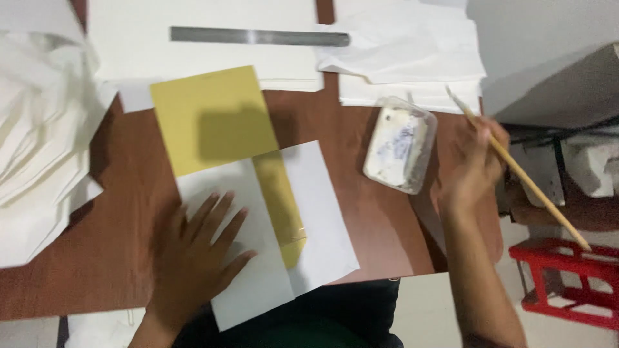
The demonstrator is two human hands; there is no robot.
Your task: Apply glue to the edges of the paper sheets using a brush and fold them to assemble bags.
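My left hand (196, 258) lies flat with fingers spread on the left flap of a folded white paper (316, 212) near the table's front edge. A yellow sheet (213, 116) lies under the white paper and shows as a strip between its two flaps. My right hand (474, 164) is at the table's right edge, closed on a thin wooden stick (535, 193) that slants down to the right. Just left of that hand sits a clear plastic tub (401, 145) holding white paste.
The brown wooden table (116, 212) carries a metal ruler (258, 36) on white sheets at the back and a heap of crumpled white paper (39, 129) on the left. More white paper (412, 51) lies at the back right. A red crate (567, 277) stands on the floor to the right.
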